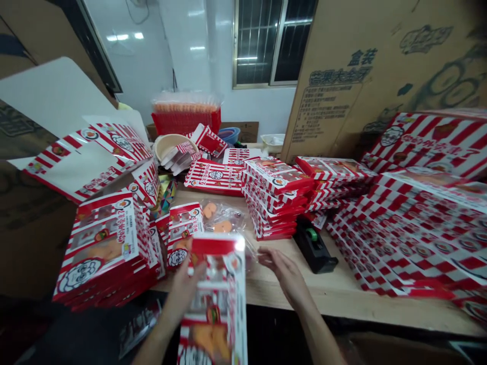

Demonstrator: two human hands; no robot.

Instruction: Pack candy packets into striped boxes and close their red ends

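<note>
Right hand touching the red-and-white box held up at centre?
Apart: the head view shows a plain gap between the right hand and the edge of the red-and-white box.

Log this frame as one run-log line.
left hand: holds red-and-white striped box | right hand: near clear plastic bag | beside: black tape dispenser

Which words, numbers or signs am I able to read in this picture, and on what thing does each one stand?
"盒装": on the cardboard carton.
"芒果大金牙": below it on the carton; the characters are not fully sure.
Small print block on the carton: too small to read.
Striped boxes and the held box: Chinese print too blurred to read.
</note>
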